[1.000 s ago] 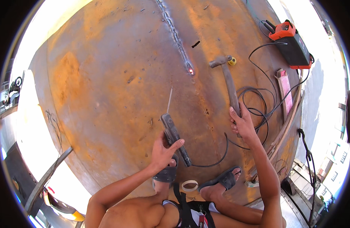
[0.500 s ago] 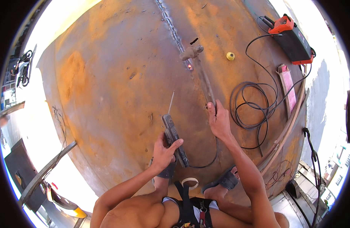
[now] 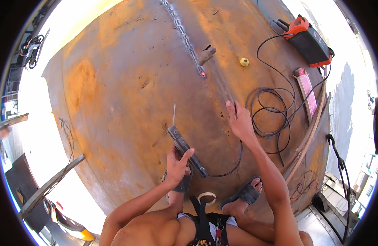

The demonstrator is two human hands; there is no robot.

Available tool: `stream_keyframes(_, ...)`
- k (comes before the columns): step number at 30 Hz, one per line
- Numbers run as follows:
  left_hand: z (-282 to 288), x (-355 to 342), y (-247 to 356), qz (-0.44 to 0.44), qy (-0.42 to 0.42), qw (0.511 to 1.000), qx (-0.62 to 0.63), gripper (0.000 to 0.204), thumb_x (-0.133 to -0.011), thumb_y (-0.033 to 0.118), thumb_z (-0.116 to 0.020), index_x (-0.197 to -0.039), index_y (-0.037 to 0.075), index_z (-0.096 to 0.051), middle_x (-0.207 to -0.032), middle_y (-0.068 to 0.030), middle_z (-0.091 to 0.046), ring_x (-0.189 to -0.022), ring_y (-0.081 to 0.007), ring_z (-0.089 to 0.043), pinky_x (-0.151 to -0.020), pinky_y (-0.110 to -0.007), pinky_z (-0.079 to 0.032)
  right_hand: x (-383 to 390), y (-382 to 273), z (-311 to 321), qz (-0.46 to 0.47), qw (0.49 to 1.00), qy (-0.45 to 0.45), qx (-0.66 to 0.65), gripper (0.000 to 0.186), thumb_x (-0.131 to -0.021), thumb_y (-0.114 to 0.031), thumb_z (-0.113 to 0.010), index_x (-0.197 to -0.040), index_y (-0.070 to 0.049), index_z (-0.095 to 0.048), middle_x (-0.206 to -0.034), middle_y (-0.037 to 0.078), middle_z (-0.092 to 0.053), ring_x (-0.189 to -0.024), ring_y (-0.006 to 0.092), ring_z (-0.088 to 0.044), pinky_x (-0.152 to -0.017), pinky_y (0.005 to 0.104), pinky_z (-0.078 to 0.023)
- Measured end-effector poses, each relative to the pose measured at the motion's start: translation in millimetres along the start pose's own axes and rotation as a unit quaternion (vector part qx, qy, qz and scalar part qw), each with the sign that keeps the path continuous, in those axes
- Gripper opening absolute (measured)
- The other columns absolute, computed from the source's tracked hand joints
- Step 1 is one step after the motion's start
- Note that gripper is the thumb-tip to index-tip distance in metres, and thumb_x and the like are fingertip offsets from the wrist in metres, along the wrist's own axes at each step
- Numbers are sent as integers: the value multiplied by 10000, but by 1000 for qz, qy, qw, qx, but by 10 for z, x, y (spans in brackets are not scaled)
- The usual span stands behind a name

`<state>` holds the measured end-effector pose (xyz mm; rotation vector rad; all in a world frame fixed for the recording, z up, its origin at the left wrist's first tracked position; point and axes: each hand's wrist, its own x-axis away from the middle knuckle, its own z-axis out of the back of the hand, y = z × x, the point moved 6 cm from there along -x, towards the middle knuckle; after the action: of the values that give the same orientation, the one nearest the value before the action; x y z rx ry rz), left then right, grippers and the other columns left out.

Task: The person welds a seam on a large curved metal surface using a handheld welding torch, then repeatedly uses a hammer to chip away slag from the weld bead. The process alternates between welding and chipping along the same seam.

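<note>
My left hand (image 3: 180, 167) is closed around a black welding electrode holder (image 3: 184, 145). A short, thin electrode (image 3: 174, 115) sticks up from its jaw, its tip clear of the weld. My right hand (image 3: 241, 123) grips the lower end of a hammer handle (image 3: 223, 87), which is smeared by motion. The brownish hammer head (image 3: 207, 55) is at the right of the weld bead (image 3: 182, 34); whether it touches the metal I cannot tell. The silvery, rippled bead runs down the rusty steel surface (image 3: 123, 102) and ends in a small red glowing spot (image 3: 203, 74).
A black and orange welding machine (image 3: 310, 43) stands at the far right. Its coiled black cable (image 3: 271, 112) lies nearer, beside a pink box (image 3: 306, 92). A small yellow ball-like object (image 3: 244, 62) sits right of the hammer. My sandalled foot (image 3: 246, 194) rests on the metal.
The glowing spot has dimmed from bright orange to red. The hammer has shifted and its handle is blurred. The electrode holder has turned slightly, its rod tip swinging left. The whole view has shifted a little.
</note>
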<state>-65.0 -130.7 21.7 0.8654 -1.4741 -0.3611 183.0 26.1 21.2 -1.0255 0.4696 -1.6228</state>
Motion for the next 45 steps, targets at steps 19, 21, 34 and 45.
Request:
stream_keyframes(19, 42, 8, -38, -38, 21, 999, -21, 364, -987, 207, -842, -1154, 7, -587, -921, -23, -648, -715, -56, -590, -520, -241, -439, 146, 37, -126, 29, 999, 28, 34, 429, -1157, -387, -571, -1022, 20, -558, -748, 299, -642, -714, 547, -626, -608, 566, -442)
stream_keyframes(21, 62, 29, -39, -28, 24, 999, -32, 358, -986, 200, -841, -1153, 9, -589, -925, -23, -652, -752, -61, -597, -568, -245, -463, 194, 25, -168, 37, 998, 52, 10, 432, -1158, -390, -567, -1015, 18, -558, -760, 302, -649, -718, 548, -626, -610, 569, -443)
stream_keyframes(34, 50, 17, 9, -59, 25, 998, -18, 349, -984, 174, -842, -1164, 8, -592, -981, -22, -664, -875, -90, -618, -787, -273, -519, 82, 155, -52, 52, 995, 58, 62, 456, -1153, -399, -576, -967, 14, -524, -715, 313, -602, -674, 557, -577, -593, 573, -418)
stream_keyframes(45, 29, -22, 23, -55, 18, 998, -32, 351, -989, 174, -840, -1161, -1, -589, -995, -22, -660, -900, -91, -609, -815, -273, -520, 72, 218, 41, 10, 999, 52, 2, 521, -1157, -446, -551, -956, 34, -528, -743, 300, -588, -709, 545, -534, -649, 547, -430)
